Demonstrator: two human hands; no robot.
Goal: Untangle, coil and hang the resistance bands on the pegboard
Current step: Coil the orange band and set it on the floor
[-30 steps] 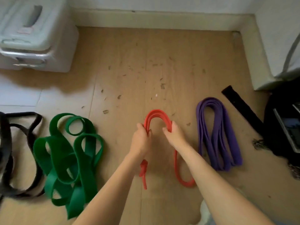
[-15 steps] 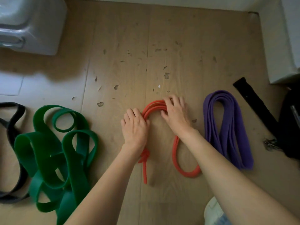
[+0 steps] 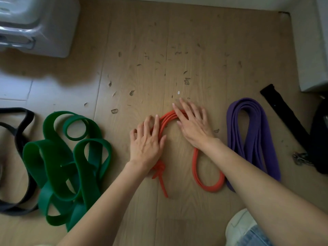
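A thin red band (image 3: 206,181) lies folded in an arch on the wooden floor, with a knot near its left end. My left hand (image 3: 146,145) rests flat on the arch's left leg, fingers spread. My right hand (image 3: 192,126) lies flat over the top and right leg, fingers apart. Neither hand grips the band. A purple band (image 3: 252,134) lies coiled in a long loop to the right. A wide green band (image 3: 67,167) sits in a loose tangle to the left. Further left, a black band (image 3: 19,139) is partly cut off by the frame edge. No pegboard is in view.
A white plastic storage box (image 3: 37,23) stands at the far left. A black strap (image 3: 285,116) and a dark bag (image 3: 319,139) with a metal clip lie at the right edge. A white wall base (image 3: 308,55) closes the right corner. Small debris dots the floor.
Both hands lowered the red band's arch onto the floor, let go and now lie flat and open on it. The view has tilted down and closer.
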